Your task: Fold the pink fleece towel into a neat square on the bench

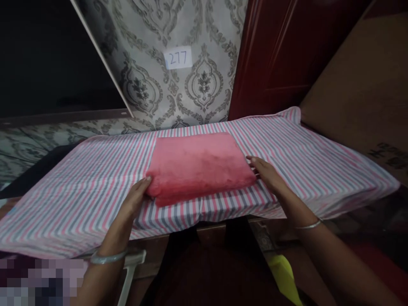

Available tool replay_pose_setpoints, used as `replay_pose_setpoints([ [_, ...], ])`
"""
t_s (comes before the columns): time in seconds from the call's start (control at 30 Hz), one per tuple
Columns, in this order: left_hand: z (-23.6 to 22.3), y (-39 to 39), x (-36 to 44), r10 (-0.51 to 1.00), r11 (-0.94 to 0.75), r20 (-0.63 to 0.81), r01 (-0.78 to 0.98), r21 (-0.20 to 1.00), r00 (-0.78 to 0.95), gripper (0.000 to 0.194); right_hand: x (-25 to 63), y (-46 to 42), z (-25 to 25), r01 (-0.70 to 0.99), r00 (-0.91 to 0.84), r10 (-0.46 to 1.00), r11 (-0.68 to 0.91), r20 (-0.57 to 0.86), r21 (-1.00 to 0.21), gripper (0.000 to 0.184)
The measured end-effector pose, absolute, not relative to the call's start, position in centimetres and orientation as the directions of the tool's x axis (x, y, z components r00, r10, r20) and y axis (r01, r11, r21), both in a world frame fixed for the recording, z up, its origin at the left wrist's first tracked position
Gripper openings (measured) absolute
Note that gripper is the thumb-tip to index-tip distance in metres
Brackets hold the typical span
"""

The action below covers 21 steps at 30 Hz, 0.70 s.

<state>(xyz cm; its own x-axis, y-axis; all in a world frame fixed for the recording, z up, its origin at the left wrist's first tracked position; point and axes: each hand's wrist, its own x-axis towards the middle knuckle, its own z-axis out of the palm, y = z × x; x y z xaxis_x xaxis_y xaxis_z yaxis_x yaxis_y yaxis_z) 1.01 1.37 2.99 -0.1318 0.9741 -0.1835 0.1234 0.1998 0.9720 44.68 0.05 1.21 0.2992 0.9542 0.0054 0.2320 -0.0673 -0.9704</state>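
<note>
A folded pink fleece cloth (pixel 197 165) lies flat on a table covered with a pink, grey and white striped sheet (pixel 79 187). My left hand (pixel 135 197) rests against the cloth's near left corner, fingers together and stretched flat. My right hand (pixel 266 172) lies flat on the sheet at the cloth's right edge, fingers extended and touching it. Neither hand grips anything. Each wrist wears a thin bangle.
Patterned wallpaper with a paper label reading 277 (pixel 177 57) is behind the table. A dark red door (pixel 270 55) stands at the back right, a brown cardboard box (pixel 366 93) at the right. A yellow object (pixel 283 276) lies below the table's front edge.
</note>
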Motion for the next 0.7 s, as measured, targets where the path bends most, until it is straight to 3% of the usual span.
replay_pose_setpoints([
  [0.17, 3.0, 1.8, 1.6, 0.969, 0.182, -0.161, 0.102, 0.978, -0.186, 0.056, 44.7, 0.0, 1.5, 0.519, 0.237, 0.967, -0.048, 0.09, -0.854, 0.041],
  [0.37, 4.4, 1.8, 1.8, 0.956, 0.26, -0.248, 0.059, 0.964, -0.159, 0.045, 44.1, 1.5, 1.7, 0.564, 0.095, 0.99, 0.036, 0.109, -0.825, 0.047],
  [0.43, 4.9, 1.9, 2.0, 0.943, 0.303, -0.292, 0.053, 0.951, -0.158, 0.041, 44.0, 1.6, 2.0, 0.491, 0.093, 0.99, 0.047, 0.106, -0.87, 0.048],
  [0.57, 5.2, 2.4, 2.4, 0.94, 0.307, -0.306, -0.023, 0.952, -0.148, 0.031, 43.6, 1.6, 2.6, 0.151, 0.065, 0.998, -0.037, -0.027, -0.988, 0.053],
  [0.7, 5.2, 2.8, 2.9, 0.961, 0.229, -0.239, -0.087, 0.97, -0.14, 0.032, 43.3, 2.4, 2.7, -0.056, 0.109, 0.984, -0.136, -0.141, -0.989, 0.057],
])
